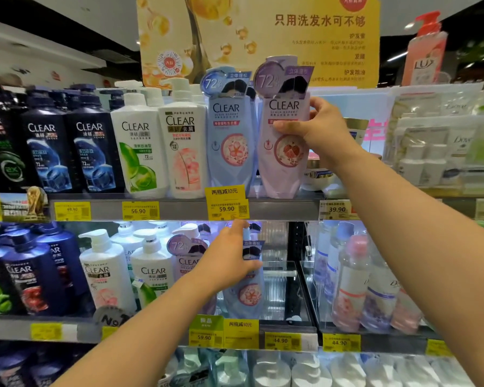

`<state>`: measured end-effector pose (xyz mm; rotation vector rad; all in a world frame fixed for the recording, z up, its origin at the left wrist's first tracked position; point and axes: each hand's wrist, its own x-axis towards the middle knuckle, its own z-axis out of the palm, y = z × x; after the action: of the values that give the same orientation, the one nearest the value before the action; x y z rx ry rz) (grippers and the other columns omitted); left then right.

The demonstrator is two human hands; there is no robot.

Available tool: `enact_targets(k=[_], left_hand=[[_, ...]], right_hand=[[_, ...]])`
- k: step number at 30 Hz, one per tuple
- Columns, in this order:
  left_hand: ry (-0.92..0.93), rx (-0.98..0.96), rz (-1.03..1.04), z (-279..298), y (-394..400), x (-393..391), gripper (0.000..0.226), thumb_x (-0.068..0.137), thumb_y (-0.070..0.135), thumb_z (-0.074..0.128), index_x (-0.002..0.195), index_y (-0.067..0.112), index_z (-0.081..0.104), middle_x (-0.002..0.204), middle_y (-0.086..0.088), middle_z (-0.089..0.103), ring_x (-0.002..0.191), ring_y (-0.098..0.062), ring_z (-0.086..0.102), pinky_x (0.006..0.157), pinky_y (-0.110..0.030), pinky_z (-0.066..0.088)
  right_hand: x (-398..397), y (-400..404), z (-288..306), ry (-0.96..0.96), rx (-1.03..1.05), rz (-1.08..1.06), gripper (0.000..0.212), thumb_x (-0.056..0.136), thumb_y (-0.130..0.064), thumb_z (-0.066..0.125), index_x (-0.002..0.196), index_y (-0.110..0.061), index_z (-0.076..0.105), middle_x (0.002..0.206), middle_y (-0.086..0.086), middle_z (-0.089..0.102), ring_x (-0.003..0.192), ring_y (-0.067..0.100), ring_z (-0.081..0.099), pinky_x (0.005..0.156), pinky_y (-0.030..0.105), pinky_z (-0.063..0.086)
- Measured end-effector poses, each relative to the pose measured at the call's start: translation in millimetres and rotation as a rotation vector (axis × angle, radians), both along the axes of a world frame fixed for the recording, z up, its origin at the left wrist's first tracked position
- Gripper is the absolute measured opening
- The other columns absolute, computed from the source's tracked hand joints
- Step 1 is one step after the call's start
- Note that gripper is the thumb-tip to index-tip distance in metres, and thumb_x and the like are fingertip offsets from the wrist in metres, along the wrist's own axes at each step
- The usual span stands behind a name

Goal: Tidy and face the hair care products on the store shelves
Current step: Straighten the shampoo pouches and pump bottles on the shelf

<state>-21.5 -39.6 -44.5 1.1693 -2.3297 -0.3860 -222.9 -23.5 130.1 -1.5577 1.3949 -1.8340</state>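
Two hands are at work on two shelves. The right hand point(317, 129) is clamped on the pink CLEAR bottle point(284, 141) on the upper shelf point(277, 209), thumb across the label and fingers round its right edge; the bottle stands upright at the shelf front, just right of the blue CLEAR bottle point(229, 141). The left hand point(229, 256) is closed on a second blue bottle point(246, 291) on the lower shelf point(288, 329), which sits at the left of a mostly bare clear-walled bay. To do this well, I judge each bottle should be turned label-forward, drawn level with its neighbours at the front edge, and kept upright so the card collars do not snag. Further left stand white and dark CLEAR pump bottles point(136, 143), already facing out.
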Motion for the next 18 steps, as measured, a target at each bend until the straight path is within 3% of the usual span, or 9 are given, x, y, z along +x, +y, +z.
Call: enact_targets(k=[3, 8, 12, 15, 18], left_hand=[[-0.058, 0.003, -0.01, -4, -1, 2, 0.09, 0.081, 0.042, 0.076, 0.152, 0.026, 0.021, 0.135, -0.007, 0.042, 0.114, -0.026, 0.051, 0.092, -0.033, 0.045], [-0.142, -0.019, -0.071, -5, 3, 8, 0.092, 0.073, 0.045, 0.083, 0.144, 0.04, 0.024, 0.122, -0.002, 0.041, 0.1, -0.025, 0.054, 0.088, -0.04, 0.051], [-0.155, -0.026, -0.132, -7, 5, 15, 0.089, 0.072, 0.039, 0.085, 0.137, 0.043, 0.023, 0.113, -0.002, 0.064, 0.098, -0.023, 0.063, 0.084, -0.042, 0.054], [-0.09, -0.017, -0.15, -9, 6, 21, 0.082, 0.072, 0.037, 0.085, 0.133, 0.041, 0.03, 0.109, 0.004, 0.067, 0.09, -0.018, 0.064, 0.08, -0.041, 0.054], [-0.051, -0.001, -0.162, -12, 6, 29, 0.076, 0.07, 0.039, 0.086, 0.125, 0.045, 0.033, 0.1, 0.004, 0.068, 0.085, -0.019, 0.065, 0.075, -0.043, 0.055]], right_hand=[[-1, 8, -6, -0.008, -0.066, -0.006, 0.07, 0.068, -0.009, 0.091, 0.129, -0.008, 0.055, 0.107, 0.002, 0.071, 0.092, 0.017, 0.074, 0.074, 0.031, 0.064], [-4, 26, -16, -0.068, -0.221, -0.027, 0.073, 0.062, -0.015, 0.093, 0.123, -0.011, 0.053, 0.12, 0.013, 0.065, 0.103, 0.025, 0.072, 0.081, 0.044, 0.063], [-8, 56, -14, -0.174, -0.351, 0.069, 0.076, 0.059, -0.013, 0.093, 0.122, -0.009, 0.051, 0.122, 0.022, 0.066, 0.11, 0.036, 0.069, 0.084, 0.053, 0.061], [-6, 85, -21, -0.196, -0.311, 0.191, 0.07, 0.065, -0.003, 0.087, 0.125, -0.001, 0.05, 0.105, 0.009, 0.075, 0.101, 0.029, 0.074, 0.081, 0.044, 0.061], [-5, 105, -47, -0.147, -0.177, 0.276, 0.085, 0.054, -0.016, 0.092, 0.126, 0.003, 0.053, 0.104, 0.009, 0.077, 0.101, 0.032, 0.074, 0.081, 0.043, 0.06]])
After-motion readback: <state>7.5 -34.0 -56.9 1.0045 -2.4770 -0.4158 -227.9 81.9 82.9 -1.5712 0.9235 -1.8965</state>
